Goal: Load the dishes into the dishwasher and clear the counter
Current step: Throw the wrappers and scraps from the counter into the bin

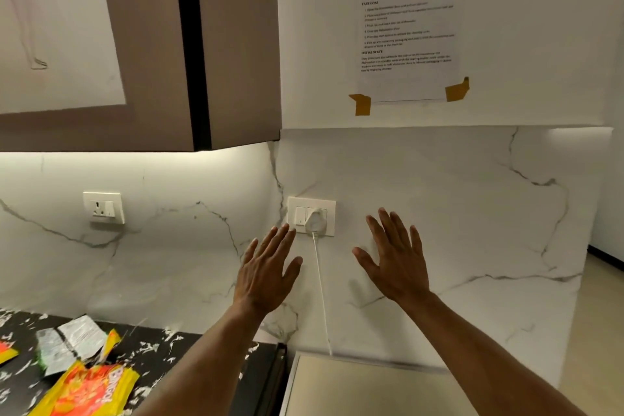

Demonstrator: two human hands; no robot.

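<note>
Both of my hands are raised in front of the white marble wall, fingers straight and spread, holding nothing. My left hand (268, 268) is just below and left of a wall socket (311, 216) with a white plug in it. My right hand (393, 255) is to the right of the plug's cord (320, 294). On the black speckled counter (189, 358) at the lower left lie an orange and yellow snack packet (98, 388) and a torn silver wrapper (69, 343). No dishes and no dishwasher door are in view.
A beige appliance top (364, 388) sits below the cord, right of the counter. A brown wall cabinet (189, 44) hangs at upper left. A second socket (104, 208) is on the left wall. A taped task sheet (407, 27) hangs above.
</note>
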